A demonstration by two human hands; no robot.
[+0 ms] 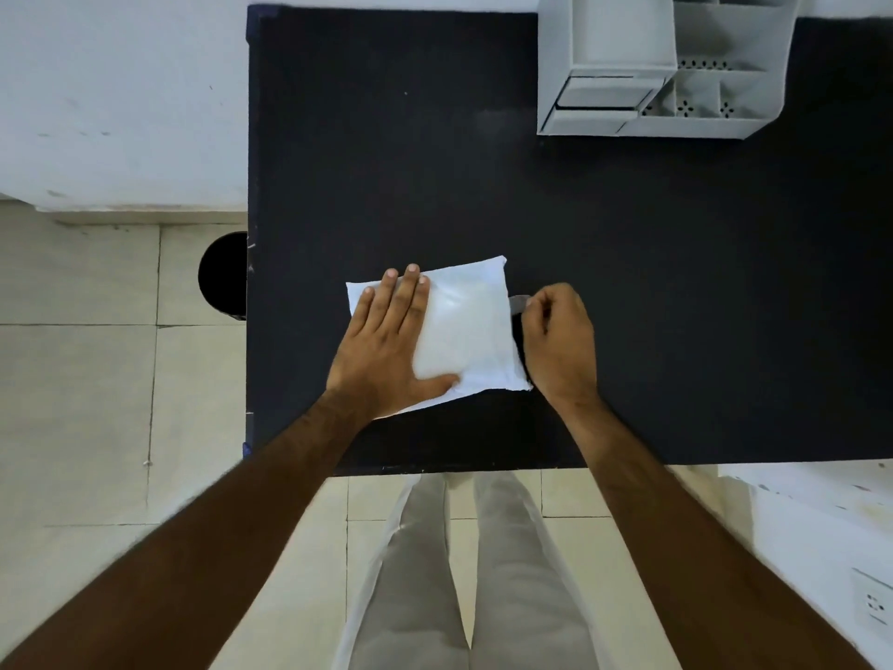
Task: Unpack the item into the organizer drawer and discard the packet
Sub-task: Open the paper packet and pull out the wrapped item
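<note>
A white plastic packet lies flat on the black table near its front edge. My left hand rests flat on the packet's left half, fingers spread, pressing it down. My right hand is at the packet's right edge, fingers pinched on a small grey strip or flap that sticks out there. What is inside the packet is hidden. The white organizer stands at the table's back right, with several open compartments and a small drawer at its lower left.
A round black bin stands on the tiled floor just left of the table. A white wall runs behind the table. My legs in light trousers are under the front edge. A wall socket is at the lower right.
</note>
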